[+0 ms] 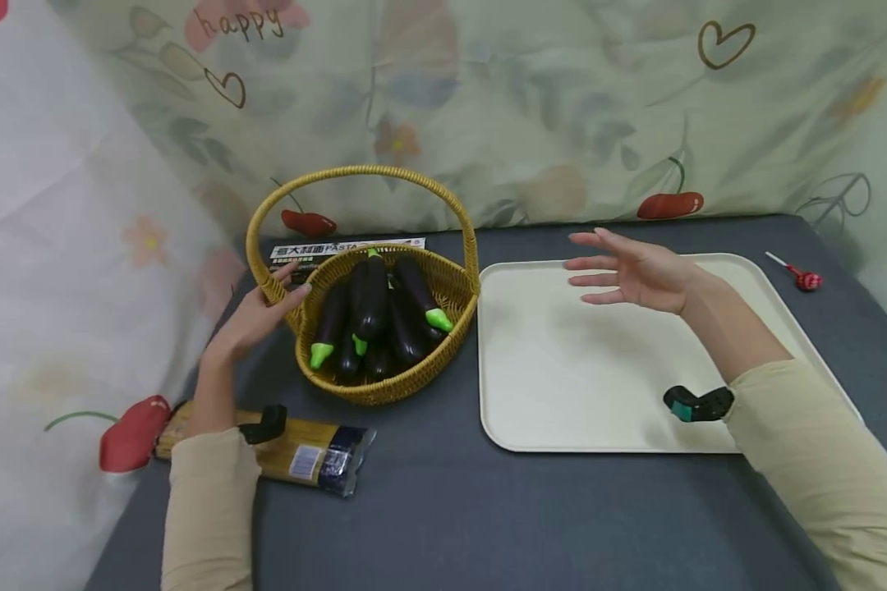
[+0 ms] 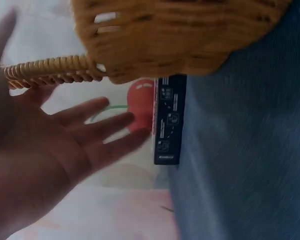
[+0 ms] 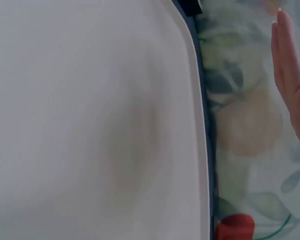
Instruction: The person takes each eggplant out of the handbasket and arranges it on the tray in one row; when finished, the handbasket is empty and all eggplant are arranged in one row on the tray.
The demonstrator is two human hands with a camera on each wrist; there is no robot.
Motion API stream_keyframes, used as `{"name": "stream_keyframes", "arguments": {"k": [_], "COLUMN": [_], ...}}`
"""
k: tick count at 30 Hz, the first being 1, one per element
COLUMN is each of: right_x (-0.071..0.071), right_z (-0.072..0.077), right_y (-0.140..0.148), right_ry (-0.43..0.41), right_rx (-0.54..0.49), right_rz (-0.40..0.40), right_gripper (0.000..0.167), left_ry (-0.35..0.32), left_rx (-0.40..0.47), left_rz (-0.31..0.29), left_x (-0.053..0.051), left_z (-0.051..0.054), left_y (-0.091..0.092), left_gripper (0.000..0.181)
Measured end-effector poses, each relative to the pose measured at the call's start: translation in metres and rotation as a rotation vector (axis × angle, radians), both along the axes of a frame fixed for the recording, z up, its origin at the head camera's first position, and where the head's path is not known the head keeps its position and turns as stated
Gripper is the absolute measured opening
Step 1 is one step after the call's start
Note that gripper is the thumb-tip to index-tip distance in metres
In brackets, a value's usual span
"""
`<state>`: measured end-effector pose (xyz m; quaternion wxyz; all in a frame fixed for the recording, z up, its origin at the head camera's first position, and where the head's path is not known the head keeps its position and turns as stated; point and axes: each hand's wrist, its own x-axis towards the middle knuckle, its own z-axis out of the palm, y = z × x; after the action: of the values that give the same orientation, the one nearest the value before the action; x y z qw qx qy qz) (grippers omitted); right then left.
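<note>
A yellow wicker basket (image 1: pixel 388 394) with a tall arched handle holds several dark eggplants (image 1: pixel 373 300) with green ends. My left hand (image 1: pixel 255 320) is at the basket's left side, thumb and fingers spread around the foot of the handle. In the left wrist view the left hand's (image 2: pixel 55 145) fingers are extended beside the handle (image 2: pixel 50 69); whether they touch it I cannot tell. Above the white tray (image 1: pixel 562 439) my right hand (image 1: pixel 639 275) hovers with fingers straight, holding nothing. The right wrist view shows the right hand (image 3: pixel 294 75) at the right edge, beyond the tray (image 3: pixel 90 100).
A pasta pack (image 1: pixel 306 451) lies under the left forearm, at the table's left. Behind the basket is a black pasta box (image 1: pixel 288 256), also in the left wrist view (image 2: pixel 169 120). A red lollipop (image 1: pixel 808 281) lies right of the tray. Patterned cloth (image 1: pixel 525 98) hangs behind.
</note>
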<state>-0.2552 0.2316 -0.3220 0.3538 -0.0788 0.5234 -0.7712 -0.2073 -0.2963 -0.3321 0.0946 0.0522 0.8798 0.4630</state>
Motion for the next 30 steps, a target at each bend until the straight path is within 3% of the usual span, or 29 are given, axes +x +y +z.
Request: {"name": "stream_keyframes", "arguments": {"k": [5,11,20,30], "right_x": [0.006,0.016,0.021,0.01], "right_z": [-0.005,-0.002,0.001,0.005], "right_y": [-0.041,-0.089,-0.149,-0.201], "right_ry": [0.036,0.054,-0.011,-0.075], "right_rx": [0.07,0.108,0.108,0.127], "right_rz": [0.078,0.18,0.139,0.065], "right_gripper": [0.049,0.055,0.048,0.052], "left_ry": [-0.026,-0.069,-0.065,-0.086], "left_rx": [0.057,0.129,0.205,0.223], "left_rz": [0.009,0.049,0.035,0.043], "left_x": [0.001,0.001,0.005,0.005], "left_z": [-0.018,-0.032,-0.045,-0.042], "left_y": [0.0,0.003,0.005,0.004], "left_gripper": [0.072,0.072,0.07,0.073]}}
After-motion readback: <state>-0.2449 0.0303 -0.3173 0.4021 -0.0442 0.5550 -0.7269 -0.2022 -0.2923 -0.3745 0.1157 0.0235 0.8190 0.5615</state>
